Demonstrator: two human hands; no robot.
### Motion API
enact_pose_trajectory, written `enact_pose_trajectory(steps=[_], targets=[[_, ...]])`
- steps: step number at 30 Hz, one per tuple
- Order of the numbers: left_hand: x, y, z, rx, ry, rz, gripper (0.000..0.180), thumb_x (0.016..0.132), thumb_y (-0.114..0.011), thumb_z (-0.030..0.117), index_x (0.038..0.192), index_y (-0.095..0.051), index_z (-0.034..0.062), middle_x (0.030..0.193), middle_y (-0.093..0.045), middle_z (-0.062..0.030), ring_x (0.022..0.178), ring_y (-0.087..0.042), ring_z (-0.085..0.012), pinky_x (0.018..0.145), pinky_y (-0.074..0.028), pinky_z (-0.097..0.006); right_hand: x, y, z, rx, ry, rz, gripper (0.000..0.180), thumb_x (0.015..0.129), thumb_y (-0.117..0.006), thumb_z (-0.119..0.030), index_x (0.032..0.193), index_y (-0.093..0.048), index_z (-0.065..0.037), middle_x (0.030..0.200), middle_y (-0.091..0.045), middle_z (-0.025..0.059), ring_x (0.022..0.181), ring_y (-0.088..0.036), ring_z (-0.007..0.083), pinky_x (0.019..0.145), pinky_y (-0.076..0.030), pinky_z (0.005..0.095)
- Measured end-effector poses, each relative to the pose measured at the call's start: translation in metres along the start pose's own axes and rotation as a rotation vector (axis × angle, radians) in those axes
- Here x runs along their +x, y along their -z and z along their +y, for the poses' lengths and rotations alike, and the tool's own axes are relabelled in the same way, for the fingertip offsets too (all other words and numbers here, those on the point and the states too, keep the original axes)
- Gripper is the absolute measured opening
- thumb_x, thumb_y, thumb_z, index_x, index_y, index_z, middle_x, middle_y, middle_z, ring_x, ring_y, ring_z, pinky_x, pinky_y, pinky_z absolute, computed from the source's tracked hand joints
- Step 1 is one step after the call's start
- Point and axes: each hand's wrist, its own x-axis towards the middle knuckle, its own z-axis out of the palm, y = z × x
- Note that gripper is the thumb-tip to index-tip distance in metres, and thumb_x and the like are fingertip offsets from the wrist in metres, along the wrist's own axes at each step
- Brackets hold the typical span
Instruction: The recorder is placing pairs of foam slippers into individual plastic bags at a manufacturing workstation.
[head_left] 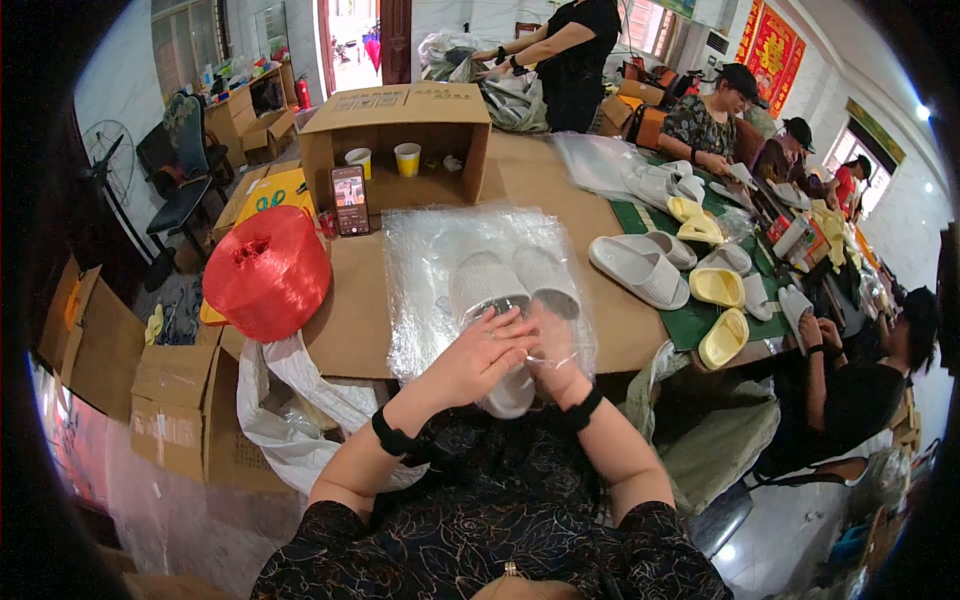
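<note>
In front of me lies a pair of light grey slide slippers (487,282), ribbed across the straps, with clear plastic film over and around them. Beneath them is a stack of clear plastic bags (420,290). My left hand (484,357) rests near the slippers' foot openings, its fingers stretched out and partly crossing my right hand. Film from a clear plastic bag (563,352) covers my right hand (548,350), which is closed on it; some of those fingers are hidden. One slipper's heel shows below my hands, close to my body.
A red roll of plastic twine (267,273) stands left of the bags. Behind are a propped phone (350,200) and an open cardboard box (395,110) with paper cups. Loose grey slippers (640,272) and yellow slippers (723,338) lie rightward; co-workers sit beyond. A white sack (270,400) hangs at left.
</note>
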Motion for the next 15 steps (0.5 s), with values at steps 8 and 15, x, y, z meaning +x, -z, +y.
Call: enact_pose_trajectory(steps=[8,15], targets=[[-0.011,0.004,-0.001,0.261,-0.034,0.095,0.037,0.099,-0.048,0.026,0.131,-0.059,0.0122,0.146,-0.047,-0.0119,0.14,-0.036,-0.0354,0.117,-0.022,-0.053,0.089,-0.066,0.017,0.075,-0.523,-0.074,0.036,0.088,-0.062,-0.022,0.109,-0.052,0.006,0.094,-0.066,0.0278,0.088,-0.065,0.0446,0.082,-0.052,0.051],[-0.045,0.009,-0.041,0.048,0.071,0.423,0.043,0.092,-0.06,0.028,0.131,-0.058,0.0107,0.138,-0.052,-0.016,0.13,-0.047,-0.0334,0.107,-0.039,-0.043,0.011,-0.016,-0.016,0.066,0.016,-0.002,0.059,0.08,-0.07,-0.019,0.132,-0.049,0.0,0.117,-0.056,0.0225,0.11,-0.052,0.0411,0.096,-0.045,0.0473]])
